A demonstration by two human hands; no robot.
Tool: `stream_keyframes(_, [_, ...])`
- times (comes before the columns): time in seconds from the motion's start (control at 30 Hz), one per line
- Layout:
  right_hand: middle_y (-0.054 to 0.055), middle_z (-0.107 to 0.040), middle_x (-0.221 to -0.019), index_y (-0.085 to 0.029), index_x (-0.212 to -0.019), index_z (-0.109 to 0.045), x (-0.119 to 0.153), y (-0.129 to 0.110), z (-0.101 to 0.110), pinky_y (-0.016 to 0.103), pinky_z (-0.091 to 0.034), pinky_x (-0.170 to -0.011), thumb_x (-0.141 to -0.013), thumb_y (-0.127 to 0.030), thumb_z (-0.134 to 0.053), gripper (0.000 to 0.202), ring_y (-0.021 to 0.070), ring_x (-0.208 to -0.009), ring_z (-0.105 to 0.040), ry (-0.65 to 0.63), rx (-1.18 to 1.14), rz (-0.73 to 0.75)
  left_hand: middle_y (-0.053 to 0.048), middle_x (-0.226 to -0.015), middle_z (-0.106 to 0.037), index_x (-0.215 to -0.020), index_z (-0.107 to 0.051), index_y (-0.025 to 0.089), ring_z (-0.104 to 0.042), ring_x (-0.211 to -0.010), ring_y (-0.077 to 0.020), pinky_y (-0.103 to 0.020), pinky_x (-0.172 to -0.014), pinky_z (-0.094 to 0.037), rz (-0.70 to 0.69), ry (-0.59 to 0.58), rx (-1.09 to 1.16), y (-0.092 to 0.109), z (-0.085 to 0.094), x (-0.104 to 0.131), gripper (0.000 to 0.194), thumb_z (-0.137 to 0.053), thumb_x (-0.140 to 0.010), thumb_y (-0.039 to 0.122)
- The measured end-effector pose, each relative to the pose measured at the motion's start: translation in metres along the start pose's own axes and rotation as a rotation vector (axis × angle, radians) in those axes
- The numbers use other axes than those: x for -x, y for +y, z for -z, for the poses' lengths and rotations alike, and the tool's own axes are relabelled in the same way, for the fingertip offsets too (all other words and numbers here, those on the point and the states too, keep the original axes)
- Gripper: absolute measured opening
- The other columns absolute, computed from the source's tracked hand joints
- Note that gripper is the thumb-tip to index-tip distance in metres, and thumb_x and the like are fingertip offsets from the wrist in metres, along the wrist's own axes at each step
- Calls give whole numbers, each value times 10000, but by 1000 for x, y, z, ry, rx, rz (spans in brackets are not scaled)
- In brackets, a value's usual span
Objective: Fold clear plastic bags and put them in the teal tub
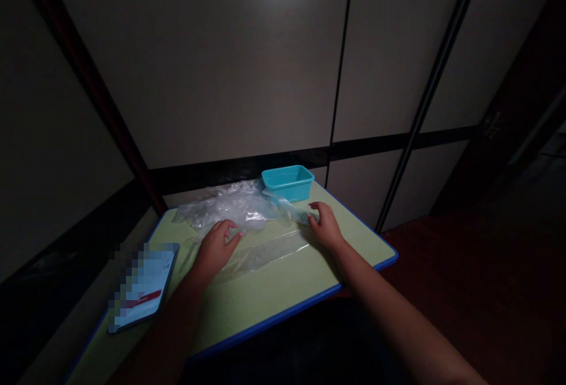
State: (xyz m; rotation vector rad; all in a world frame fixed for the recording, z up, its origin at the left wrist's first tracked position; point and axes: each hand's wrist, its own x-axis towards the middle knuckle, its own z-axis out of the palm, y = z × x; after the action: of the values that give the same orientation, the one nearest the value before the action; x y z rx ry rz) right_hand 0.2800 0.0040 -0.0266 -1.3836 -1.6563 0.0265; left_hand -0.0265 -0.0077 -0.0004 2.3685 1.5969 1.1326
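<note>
Holds the left hand loosely open beside crumpled clear plastic on the tabletop. Curls the right hand partly open at the end of a bluish plastic strip; cannot tell whether touching. Has a teal container just beside the plastic.

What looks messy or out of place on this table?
Mainly the clear plastic: it lies in a crumpled, uneven heap beside the neat turquoise container, and a flatter clear strip lies at a slant nearer the person. I see no spill, though the light is dim.
</note>
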Motion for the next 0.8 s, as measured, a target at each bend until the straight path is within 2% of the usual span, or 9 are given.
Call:
stream_keyframes(0.13, [107,-605,-999,-178,-993,-585,0,0,0,424,-408,-875,-799,-257,-483,232,261,-977,-510,-23,4,12,23,-698,-459,-867,-546,205,-513,-667,-165,-261,-606,-412,10,-29,-2,0,1,1,178,-494,-794,359])
stream_keyframes(0.27, [101,-592,-924,-196,-876,-616,0,-2,3,425,-406,-871,-804,-255,-505,144,271,-967,-495,-12,67,31,9,-756,-528,-914,-575,205,-534,-685,-169,-265,-623,-426,-7,-241,-1,7,1,5,234,-537,-788,398])
stream_keyframes(0.33, [107,-588,-914,-190,-853,-626,0,-3,5,431,-404,-877,-801,-252,-517,136,278,-974,-486,-1,100,27,-23,-882,-581,-984,-596,207,-561,-801,-194,-288,-705,-448,-63,-332,-28,13,0,8,330,-610,-745,434])
stream_keyframes(0.4, [116,-593,-925,-179,-859,-636,0,-5,7,437,-404,-885,-798,-253,-524,148,281,-985,-488,-6,114,24,-55,-1031,-591,-1073,-601,218,-542,-972,-236,-338,-837,-437,-110,-334,-107,17,-1,11,449,-665,-703,464])
stream_keyframes(0.5, [139,-600,-1067,-169,-952,-646,3,-10,8,456,-379,-947,-811,-300,-531,223,288,-1096,-475,-45,97,63,-107,-1311,-487,-1262,-527,244,-393,-1244,-301,-432,-1012,-324,-119,-314,-244,20,-4,15,611,-651,-720,498])
stream_keyframes(0.57, [147,-533,-1269,-168,-1123,-605,7,-17,8,493,-313,-1020,-836,-365,-520,358,290,-1238,-400,-118,86,109,-123,-1481,-302,-1377,-405,275,-211,-1371,-332,-503,-1063,-227,-105,-367,-302,19,-7,18,696,-597,-760,533])
stream_keyframes(0.63, [131,-402,-1426,-181,-1304,-483,12,-24,7,541,-218,-1069,-864,-421,-486,502,278,-1344,-287,-252,91,151,-115,-1545,-140,-1430,-299,299,-56,-1410,-333,-560,-1072,-160,-86,-446,-336,19,-10,20,729,-528,-796,574])
stream_keyframes(0.7, [109,-319,-1480,-206,-1395,-372,17,-31,6,571,-141,-1085,-884,-436,-455,567,260,-1381,-223,-408,102,194,-112,-1548,-82,-1452,-236,285,-5,-1413,-306,-565,-1075,-148,-67,-514,-349,19,-12,22,720,-452,-835,587])
stream_keyframes(0.8, [100,-273,-1496,-227,-1418,-337,19,-35,5,590,-81,-1082,-889,-419,-446,573,258,-1395,-184,-566,127,229,-116,-1538,-81,-1463,-210,220,-13,-1414,-266,-518,-1091,-165,-39,-556,-357,20,-15,22,697,-369,-877,562])
